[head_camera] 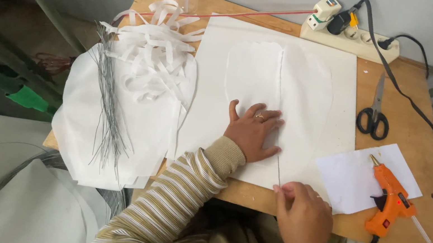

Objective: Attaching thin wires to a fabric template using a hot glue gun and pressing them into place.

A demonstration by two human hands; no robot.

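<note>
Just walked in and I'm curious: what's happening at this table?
A person in a striped sleeve works over a white petal-shaped cutout lying on a white sheet. The left hand presses flat on the cutout, while the right hand pinches the near end of a thin wire laid along its middle. An orange glue gun, scissors, a wire bundle and paper strips lie around.

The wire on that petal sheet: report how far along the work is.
Done: two white petal shapes lie cut on the white sheet, with paper strips piled beside them. In hand: the left hand presses the shapes flat while the right hand pinches a thin wire along their seam. Left: the wire bundle and glue gun lie untouched.
</note>
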